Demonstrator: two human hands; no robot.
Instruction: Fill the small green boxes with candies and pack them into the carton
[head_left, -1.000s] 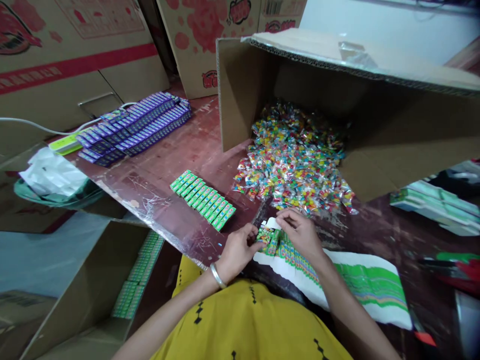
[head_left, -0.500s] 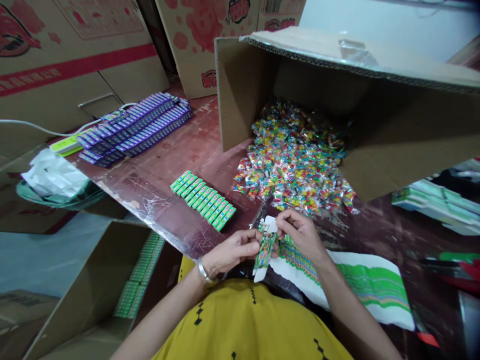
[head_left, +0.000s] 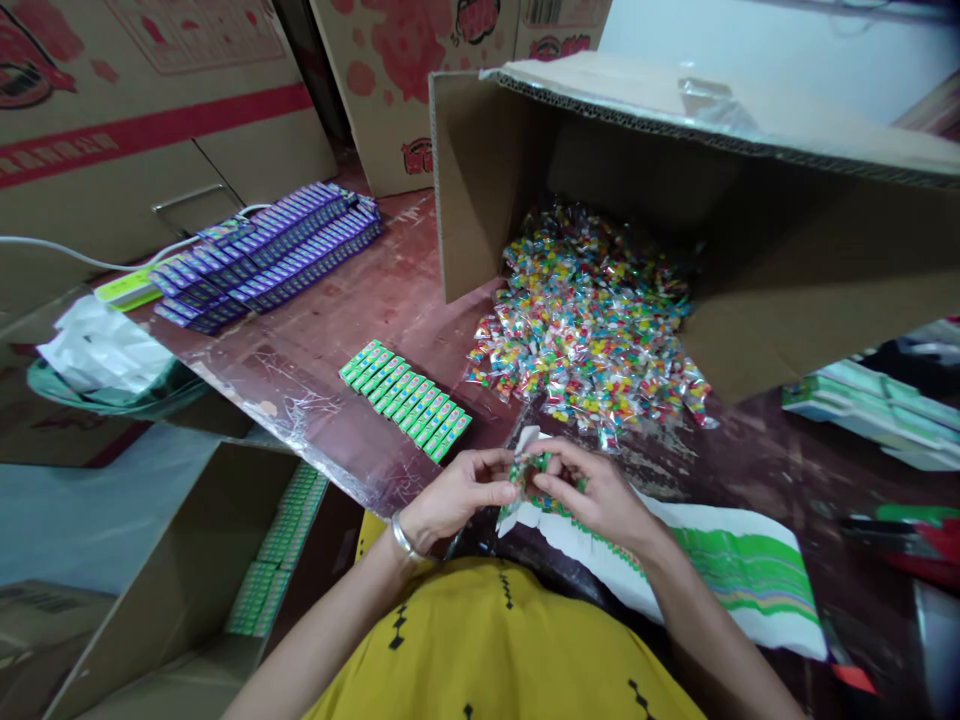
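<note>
Left hand: fingers pinch carton, likely steadying it; right hand: fingers' grip unclear; flat cartons fanned near right, presumably handy.

At your ten o'clock, pale characters, seemingly ending 有限公司, mark the red band on the large carton; near twelve, the rear carton's logo lettering is too blurred for you.
</note>
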